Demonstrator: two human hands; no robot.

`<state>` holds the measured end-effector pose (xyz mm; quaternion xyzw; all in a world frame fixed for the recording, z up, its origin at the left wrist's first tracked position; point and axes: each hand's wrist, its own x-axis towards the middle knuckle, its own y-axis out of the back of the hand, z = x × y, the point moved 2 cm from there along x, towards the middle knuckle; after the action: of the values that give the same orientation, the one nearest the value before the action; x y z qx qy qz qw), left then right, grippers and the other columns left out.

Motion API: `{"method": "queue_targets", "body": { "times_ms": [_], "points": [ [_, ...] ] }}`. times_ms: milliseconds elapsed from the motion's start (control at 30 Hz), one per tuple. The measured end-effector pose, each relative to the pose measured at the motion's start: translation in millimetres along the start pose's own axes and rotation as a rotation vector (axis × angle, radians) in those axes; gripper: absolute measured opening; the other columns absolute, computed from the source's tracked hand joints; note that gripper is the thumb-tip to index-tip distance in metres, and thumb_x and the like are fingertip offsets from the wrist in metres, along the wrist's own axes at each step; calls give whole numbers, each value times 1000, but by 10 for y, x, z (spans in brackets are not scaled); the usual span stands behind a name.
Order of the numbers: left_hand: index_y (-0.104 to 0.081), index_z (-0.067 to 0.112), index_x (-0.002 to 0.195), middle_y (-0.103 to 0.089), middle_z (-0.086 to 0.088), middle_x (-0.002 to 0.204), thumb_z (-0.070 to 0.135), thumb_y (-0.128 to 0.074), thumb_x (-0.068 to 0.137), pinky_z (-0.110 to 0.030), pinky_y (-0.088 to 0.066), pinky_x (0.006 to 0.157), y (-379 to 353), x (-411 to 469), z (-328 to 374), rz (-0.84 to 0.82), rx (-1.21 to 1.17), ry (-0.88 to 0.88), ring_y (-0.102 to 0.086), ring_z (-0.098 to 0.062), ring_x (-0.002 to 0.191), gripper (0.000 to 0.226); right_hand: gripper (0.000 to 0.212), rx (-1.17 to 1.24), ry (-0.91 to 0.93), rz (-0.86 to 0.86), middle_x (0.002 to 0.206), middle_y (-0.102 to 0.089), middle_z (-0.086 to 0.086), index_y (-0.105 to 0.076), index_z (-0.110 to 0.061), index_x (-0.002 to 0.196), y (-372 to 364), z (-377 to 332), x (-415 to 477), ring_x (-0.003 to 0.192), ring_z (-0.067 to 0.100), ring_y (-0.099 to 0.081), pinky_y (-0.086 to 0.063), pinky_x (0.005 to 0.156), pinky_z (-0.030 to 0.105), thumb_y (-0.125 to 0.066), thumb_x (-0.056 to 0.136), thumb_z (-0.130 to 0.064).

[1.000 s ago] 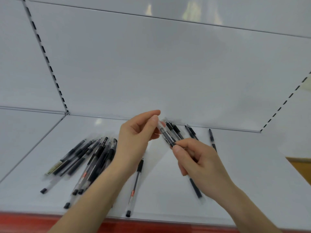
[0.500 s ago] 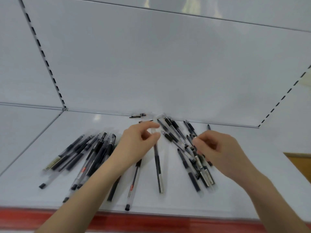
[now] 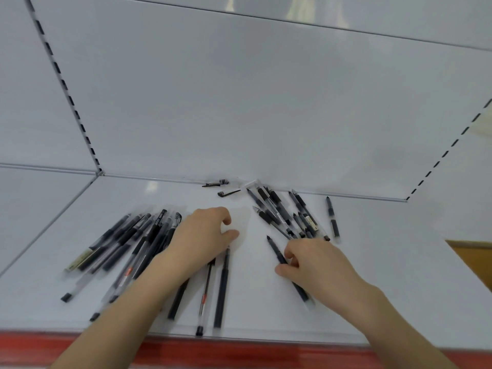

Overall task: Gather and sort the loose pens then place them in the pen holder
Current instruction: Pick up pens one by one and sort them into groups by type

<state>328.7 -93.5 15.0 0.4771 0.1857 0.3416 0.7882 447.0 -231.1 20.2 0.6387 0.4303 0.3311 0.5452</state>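
While the right hand pinches one black pen between thumb and curled fingers, the left hand lies palm down on the shelf with fingers loosely curled. The pinched pen slants from its tip, up and left of the hand, to a clear end nearer the front edge; its middle is covered by the fingers.

Left hand: covers the upper ends of three pens that run side by side toward the front edge. Cannot tell whether it grips any of them.

Left pile: many pens fanned just beside the left forearm, toward the shelf's left side; some overlap and the forearm hides the nearest ones. Motion blur, so no count.

Right cluster: crossed pens between the right hand and the back edge, the closest touching or just short of the knuckles. A single pen lies apart on the right.

Two small dark pieces sit at the back edge, beyond the left hand; too small to identify.

Surroundings: white back panel with slotted uprights; red strip under the front edge; brown surface cut off at the right.
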Motion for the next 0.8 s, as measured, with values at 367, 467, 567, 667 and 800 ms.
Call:
{"method": "queue_targets", "body": {
  "times_ms": [367,467,567,667,800],
  "points": [
    [-57,5,115,-57,-14,115,16,-52,89,-33,-41,86,25,762,-108,74,134,-67,-53,-30,107,28,11,644,-57,164,64,-58,-10,-57,-26,75,81,130,-80,54,-3,-49,-41,55,10,-58,84,-21],
    [-58,5,110,-57,-15,113,16,-51,89,-34,-41,84,-49,861,-117,41,194,-63,-53,-31,105,25,14,703,-49,171,64,-57,-10,-56,-25,73,106,157,-111,56,-4,-50,-41,54,8,-58,85,-19],
    [-60,5,106,-59,-15,110,14,-51,88,-34,-42,82,-84,905,-122,44,203,-61,-54,-32,102,22,17,726,-54,164,62,-56,-9,-55,-26,70,86,194,-128,55,-2,-49,-41,54,9,-58,85,-17],
    [-60,5,106,-59,-15,111,13,-51,88,-34,-42,83,-94,921,-113,31,217,-60,-53,-32,104,22,16,745,-60,156,63,-57,-8,-56,-27,72,64,205,-118,55,-2,-49,-41,56,10,-59,85,-17],
    [-62,5,100,-60,-14,108,10,-50,86,-34,-42,79,-94,936,-122,26,207,-55,-54,-31,101,19,15,753,-58,145,64,-57,-9,-56,-27,73,56,191,-89,55,-3,-50,-41,55,10,-59,85,-18]
  ]
}}
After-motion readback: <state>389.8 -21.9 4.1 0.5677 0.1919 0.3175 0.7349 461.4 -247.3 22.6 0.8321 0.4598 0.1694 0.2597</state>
